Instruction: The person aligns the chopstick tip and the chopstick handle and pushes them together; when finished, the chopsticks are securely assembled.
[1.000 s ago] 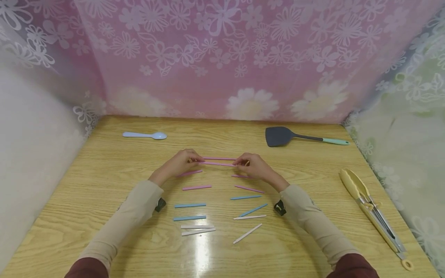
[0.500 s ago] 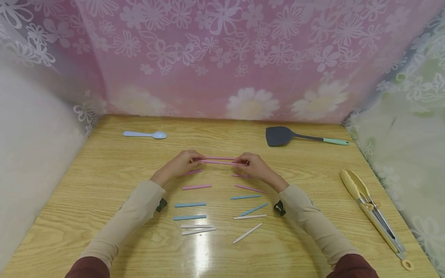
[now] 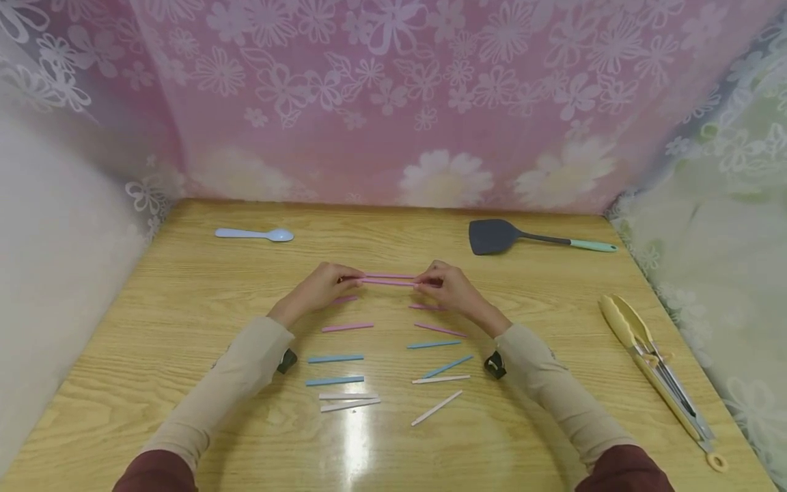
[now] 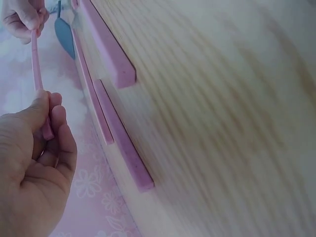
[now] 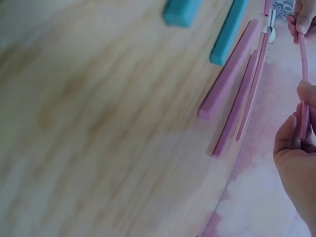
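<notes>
A pink chopstick (image 3: 387,281) is held level between both hands, with a joint line partway along it in the wrist views. My left hand (image 3: 322,285) pinches one end between thumb and fingers; my right hand (image 3: 453,290) pinches the other. In the left wrist view the held chopstick (image 4: 35,66) is raised off the table. Just behind it in the head view lies another long pink chopstick (image 3: 390,276). Short pink chopstick pieces (image 3: 347,328) lie nearer the person on the left, with matching pink pieces (image 3: 439,330) on the right, some partly hidden by the hands.
Blue pieces (image 3: 335,359) and white pieces (image 3: 349,396) lie on the left, with more blue (image 3: 433,344) and white pieces (image 3: 436,408) on the right. A light blue spoon (image 3: 255,234), a dark spatula (image 3: 494,236) and yellow-tipped tongs (image 3: 658,372) lie around the wooden table (image 3: 154,328).
Both hands keep their pinch on the pink chopstick. It has risen slightly in the head view and looks more level, closer to the long chopstick behind. The loose pieces stay put.
</notes>
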A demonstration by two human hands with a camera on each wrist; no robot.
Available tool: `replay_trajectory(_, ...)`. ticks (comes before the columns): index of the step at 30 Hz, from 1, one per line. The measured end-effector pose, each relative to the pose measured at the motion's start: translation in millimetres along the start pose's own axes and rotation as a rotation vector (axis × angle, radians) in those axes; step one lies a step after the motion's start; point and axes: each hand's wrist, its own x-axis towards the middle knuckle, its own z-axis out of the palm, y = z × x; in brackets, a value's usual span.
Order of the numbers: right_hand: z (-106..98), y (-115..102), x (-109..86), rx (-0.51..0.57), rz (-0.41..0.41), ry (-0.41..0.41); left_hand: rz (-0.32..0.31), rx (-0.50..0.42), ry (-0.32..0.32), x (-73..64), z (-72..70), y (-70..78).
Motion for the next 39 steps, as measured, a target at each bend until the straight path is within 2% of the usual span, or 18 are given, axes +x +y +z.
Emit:
replay_trajectory(13,-2,-4,-3.0,0.074,-0.048,0.008,-0.027,-0.007,0.035,-1.4,1.2,6.5)
replay_trajectory(18,-2,-6,-3.6,0.094,-0.050,0.008,-0.010,-0.011,0.058,-3.9,2.1,8.8)
replay_trajectory(23,0,-8,-3.8,0.107,-0.086,0.009,0.014,-0.010,0.072,-7.7,1.3,11.2)
replay_trajectory(28,0,-9,-2.3,0.083,-0.082,0.001,0.027,0.000,0.075,-10.3,0.5,11.4)
replay_trajectory(35,-3,-9,1.2,0.020,-0.113,0.000,0.001,-0.029,0.052,-7.9,-1.1,8.6)
replay_trajectory(39,-3,-9,1.8,-0.021,-0.123,0.008,0.031,-0.004,0.058,-5.3,-4.9,9.7)
